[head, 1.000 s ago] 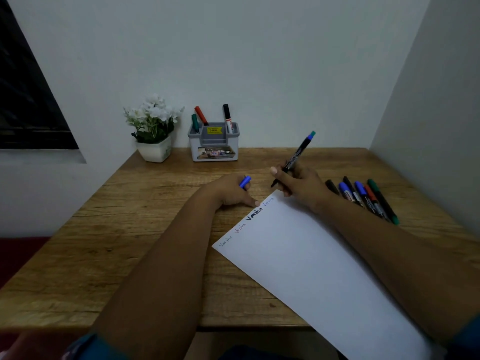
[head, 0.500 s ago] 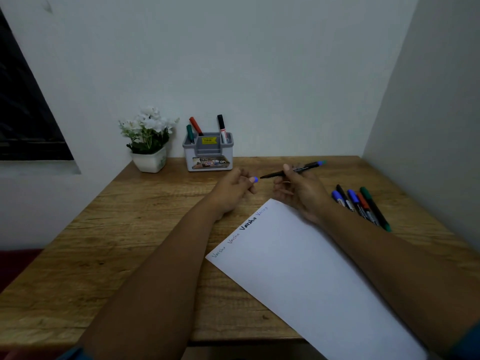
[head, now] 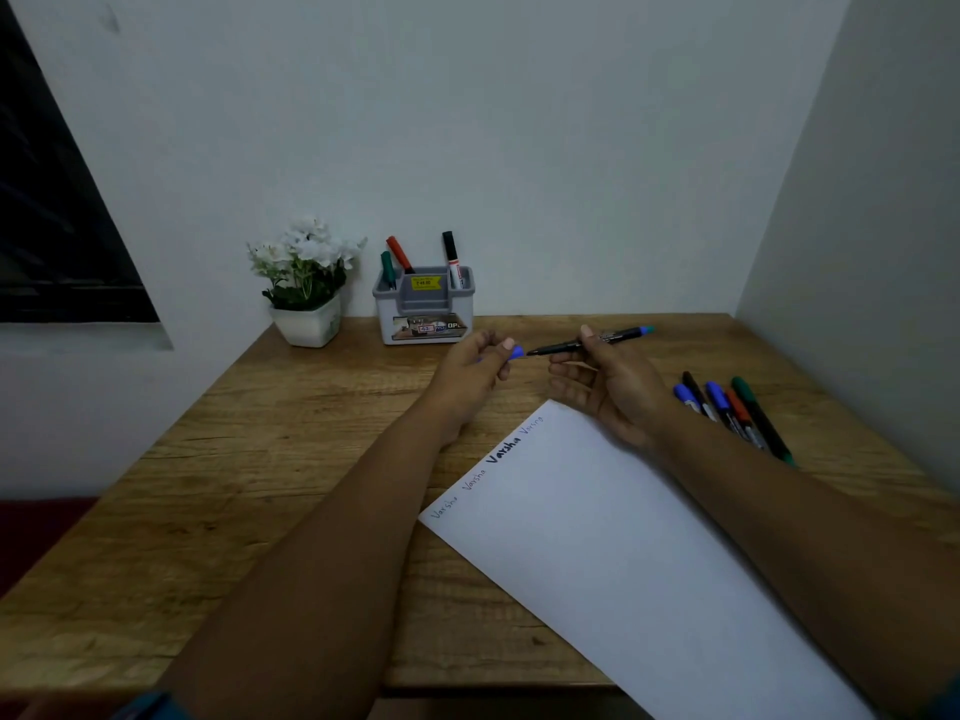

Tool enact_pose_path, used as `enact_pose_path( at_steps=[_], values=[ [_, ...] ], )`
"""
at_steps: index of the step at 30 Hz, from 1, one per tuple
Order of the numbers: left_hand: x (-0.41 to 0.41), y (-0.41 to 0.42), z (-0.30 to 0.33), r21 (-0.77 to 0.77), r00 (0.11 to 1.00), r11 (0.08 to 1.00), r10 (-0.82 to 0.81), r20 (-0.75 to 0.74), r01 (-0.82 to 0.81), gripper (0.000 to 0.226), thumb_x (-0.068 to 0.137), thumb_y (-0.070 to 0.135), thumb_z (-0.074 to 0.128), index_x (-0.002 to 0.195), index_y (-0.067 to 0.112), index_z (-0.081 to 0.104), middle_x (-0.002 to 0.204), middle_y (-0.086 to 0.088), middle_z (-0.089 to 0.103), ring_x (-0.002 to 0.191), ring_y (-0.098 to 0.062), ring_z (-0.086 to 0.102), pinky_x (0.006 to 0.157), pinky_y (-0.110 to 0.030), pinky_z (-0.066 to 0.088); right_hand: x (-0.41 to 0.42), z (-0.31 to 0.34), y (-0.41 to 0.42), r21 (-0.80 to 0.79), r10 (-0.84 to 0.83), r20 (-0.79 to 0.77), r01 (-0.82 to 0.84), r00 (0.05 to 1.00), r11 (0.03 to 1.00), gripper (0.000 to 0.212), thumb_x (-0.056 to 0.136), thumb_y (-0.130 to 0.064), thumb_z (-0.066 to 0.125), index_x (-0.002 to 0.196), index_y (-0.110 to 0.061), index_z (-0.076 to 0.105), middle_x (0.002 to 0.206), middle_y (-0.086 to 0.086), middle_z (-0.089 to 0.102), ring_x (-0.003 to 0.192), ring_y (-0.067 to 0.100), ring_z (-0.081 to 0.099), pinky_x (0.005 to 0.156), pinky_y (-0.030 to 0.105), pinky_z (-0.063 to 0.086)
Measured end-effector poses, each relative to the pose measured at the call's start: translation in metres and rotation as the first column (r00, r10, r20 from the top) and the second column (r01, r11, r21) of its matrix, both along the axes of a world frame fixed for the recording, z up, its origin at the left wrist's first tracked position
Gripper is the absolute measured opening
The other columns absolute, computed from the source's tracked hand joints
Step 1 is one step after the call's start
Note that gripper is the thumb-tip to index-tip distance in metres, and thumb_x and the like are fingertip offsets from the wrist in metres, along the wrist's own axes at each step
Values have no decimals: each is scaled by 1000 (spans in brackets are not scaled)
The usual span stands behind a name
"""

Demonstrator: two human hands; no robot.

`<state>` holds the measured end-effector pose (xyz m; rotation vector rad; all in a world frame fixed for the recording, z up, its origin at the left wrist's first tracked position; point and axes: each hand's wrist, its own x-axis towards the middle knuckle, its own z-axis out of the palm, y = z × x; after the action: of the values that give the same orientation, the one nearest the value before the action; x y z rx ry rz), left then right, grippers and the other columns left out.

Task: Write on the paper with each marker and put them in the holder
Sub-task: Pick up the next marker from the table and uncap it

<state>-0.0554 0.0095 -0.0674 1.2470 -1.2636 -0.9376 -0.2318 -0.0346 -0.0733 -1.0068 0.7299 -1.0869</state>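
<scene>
I am seeing the worktop point(head: 218, 491) filling the lower frame, the paper point(head: 623, 553) lying lower right. My right hand point(head: 613, 392) is pinching the uncapped marker point(head: 587, 343) level at centre; my left hand point(head: 472, 376) is gripping its blue cap point(head: 517, 352) just beside the tip. The holder point(head: 423, 309) is standing behind, with loose markers point(head: 732, 413) lying right.

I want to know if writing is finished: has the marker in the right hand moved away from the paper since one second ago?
Yes. The marker has lifted off the paper and now lies level above the table, its tip at the blue cap in the left hand.
</scene>
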Motion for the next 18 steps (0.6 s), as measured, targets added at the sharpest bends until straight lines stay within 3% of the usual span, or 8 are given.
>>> enact_pose_path(
  at_steps=[6,9,14,16,18],
  values=[
    [-2,1,1,1,1000,1000,-7,12,6,10,100,21,51,95,18,58,64,2,49,44,3,42,46,-10,34,-1,3,4,-28,12,-59,-14,998,1000,23,98,-29,55,95,-7,63,86,9,70,78,16,69,81,37,58],
    [-3,2,1,18,999,999,-28,15,28,9,100,18,51,95,15,58,64,1,48,42,4,42,44,-8,33,-2,4,7,-77,48,-130,-59,990,995,18,94,-26,60,93,-9,66,89,9,71,82,14,69,75,30,60],
    [-11,7,-1,-79,995,993,-84,49,88,6,90,24,68,93,19,65,77,11,63,65,5,57,60,-8,44,-5,4,13,-178,92,-221,-133,971,975,17,74,-26,73,90,-20,74,91,1,72,87,11,68,88,30,55],
    [-12,8,0,-102,997,991,-80,19,81,6,86,23,72,89,22,67,83,10,65,72,6,59,68,-10,46,-9,8,13,-137,134,-134,-152,982,979,14,76,-28,71,85,-19,76,86,2,70,77,12,66,86,32,56],
    [-11,8,2,-93,999,994,-53,0,53,8,86,25,72,91,21,69,86,7,65,76,0,59,72,-15,47,-13,13,11,-60,151,4,-150,989,987,26,84,-34,64,94,-12,73,88,5,71,69,12,66,77,32,58]
  ],
)
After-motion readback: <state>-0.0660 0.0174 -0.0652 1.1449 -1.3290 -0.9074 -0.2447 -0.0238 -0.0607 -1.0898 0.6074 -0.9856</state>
